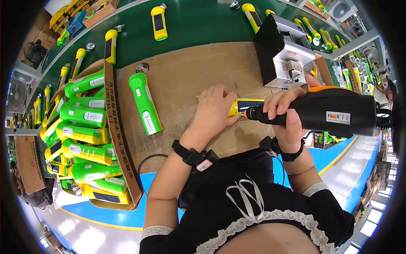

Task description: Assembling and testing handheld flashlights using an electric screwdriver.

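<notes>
My left hand (213,109) is closed around one end of a yellow flashlight (250,103) with a dark solar panel, holding it down on the brown cardboard sheet. In my right hand (286,111) is a black electric screwdriver (332,111) with an orange part on top, lying almost level. Its tip points left at the flashlight, close to my left fingers; whether it touches a screw cannot be made out. To the left of my left hand a green and yellow flashlight (146,103) lies alone on the cardboard sheet (186,63).
A cardboard carton (120,144) piled with green and yellow flashlights stands at the left. A black and silver screw feeder (282,55) sits at the back right. Beyond, a green belt (203,25) carries several yellow flashlights and small round reflectors. A cable runs beside my left forearm.
</notes>
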Motion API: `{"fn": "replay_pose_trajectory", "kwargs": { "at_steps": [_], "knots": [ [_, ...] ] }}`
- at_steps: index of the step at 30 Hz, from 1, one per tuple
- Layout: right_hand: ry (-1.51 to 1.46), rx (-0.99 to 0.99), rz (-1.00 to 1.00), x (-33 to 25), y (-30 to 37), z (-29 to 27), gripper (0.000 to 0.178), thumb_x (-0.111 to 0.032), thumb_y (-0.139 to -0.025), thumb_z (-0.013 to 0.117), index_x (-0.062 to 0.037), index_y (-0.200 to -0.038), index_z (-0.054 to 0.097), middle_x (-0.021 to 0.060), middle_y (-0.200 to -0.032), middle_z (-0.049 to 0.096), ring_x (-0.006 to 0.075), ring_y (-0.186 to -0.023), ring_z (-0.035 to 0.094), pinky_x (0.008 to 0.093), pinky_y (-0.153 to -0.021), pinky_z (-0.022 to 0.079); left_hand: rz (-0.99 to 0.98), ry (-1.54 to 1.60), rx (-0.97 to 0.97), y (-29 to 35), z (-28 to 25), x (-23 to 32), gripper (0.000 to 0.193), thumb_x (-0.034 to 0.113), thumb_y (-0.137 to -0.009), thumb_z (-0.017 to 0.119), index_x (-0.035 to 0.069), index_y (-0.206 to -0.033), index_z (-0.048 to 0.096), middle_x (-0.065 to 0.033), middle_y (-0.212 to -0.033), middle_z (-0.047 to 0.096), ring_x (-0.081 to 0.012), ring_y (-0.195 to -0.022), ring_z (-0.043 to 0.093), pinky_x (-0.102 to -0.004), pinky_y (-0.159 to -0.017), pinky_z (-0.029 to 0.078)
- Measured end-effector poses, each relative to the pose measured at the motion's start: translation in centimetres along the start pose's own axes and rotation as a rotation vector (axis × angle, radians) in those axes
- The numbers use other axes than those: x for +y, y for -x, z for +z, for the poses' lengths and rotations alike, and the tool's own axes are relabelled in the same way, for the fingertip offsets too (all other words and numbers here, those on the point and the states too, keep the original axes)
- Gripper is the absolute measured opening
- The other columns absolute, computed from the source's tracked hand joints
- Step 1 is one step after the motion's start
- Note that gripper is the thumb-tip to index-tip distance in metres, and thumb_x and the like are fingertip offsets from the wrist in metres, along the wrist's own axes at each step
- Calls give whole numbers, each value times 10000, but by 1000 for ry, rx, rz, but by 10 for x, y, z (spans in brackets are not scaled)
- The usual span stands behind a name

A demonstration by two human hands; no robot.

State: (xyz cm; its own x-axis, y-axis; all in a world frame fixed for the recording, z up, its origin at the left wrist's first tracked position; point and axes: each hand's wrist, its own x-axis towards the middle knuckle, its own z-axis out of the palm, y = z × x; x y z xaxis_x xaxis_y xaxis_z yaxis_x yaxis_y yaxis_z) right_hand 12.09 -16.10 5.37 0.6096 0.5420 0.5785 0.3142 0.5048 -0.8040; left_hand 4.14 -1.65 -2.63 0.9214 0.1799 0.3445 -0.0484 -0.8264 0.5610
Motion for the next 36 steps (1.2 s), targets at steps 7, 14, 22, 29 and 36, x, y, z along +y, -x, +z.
{"fn": "replay_pose_trajectory", "kwargs": {
  "at_steps": [7, 14, 22, 29, 36],
  "knots": [
    [-62, -46, 2, 9, 2, 4, 622, -105, -856, 570, -38, -1332, 175, 82, -766, 496, 184, -641, 538, 344, -659, 483, 28, 1, 35, 3, 4, -3, 402, 199, -582, 767, 108, -928, 583, -75, -911, 488, -265, -895, 487, -387, -779, 383],
    [-9, -63, -41, 24, 5, 9, 544, -9, -828, 554, -27, -1273, 241, 92, -766, 509, 170, -620, 532, 325, -638, 481, 39, 3, 56, 3, 4, -4, 423, 194, -564, 778, 109, -921, 569, -78, -914, 486, -268, -898, 487, -386, -775, 382],
    [104, -156, -23, 29, 10, 13, 491, -94, -860, 574, -64, -1242, 267, 73, -762, 472, 172, -627, 513, 349, -652, 477, 33, -20, 12, 3, 3, -3, 435, 182, -551, 775, 110, -915, 549, -82, -922, 490, -278, -901, 488, -387, -783, 383],
    [191, -103, -81, 34, 11, 12, 523, 110, -729, 559, 2, -1178, 314, 56, -772, 530, 101, -654, 539, 228, -608, 443, 72, -73, 27, 4, 5, 2, 421, 198, -598, 739, 76, -944, 534, -110, -945, 497, -298, -914, 490, -396, -792, 386],
    [-171, 54, 40, 1, 8, -1, 632, -51, -797, 600, -6, -1314, 239, 57, -779, 531, 145, -686, 543, 319, -673, 474, -20, -265, -41, 16, -10, 14, 425, 207, -645, 717, 25, -973, 518, -156, -945, 497, -335, -914, 493, -418, -788, 391]
  ]
}}
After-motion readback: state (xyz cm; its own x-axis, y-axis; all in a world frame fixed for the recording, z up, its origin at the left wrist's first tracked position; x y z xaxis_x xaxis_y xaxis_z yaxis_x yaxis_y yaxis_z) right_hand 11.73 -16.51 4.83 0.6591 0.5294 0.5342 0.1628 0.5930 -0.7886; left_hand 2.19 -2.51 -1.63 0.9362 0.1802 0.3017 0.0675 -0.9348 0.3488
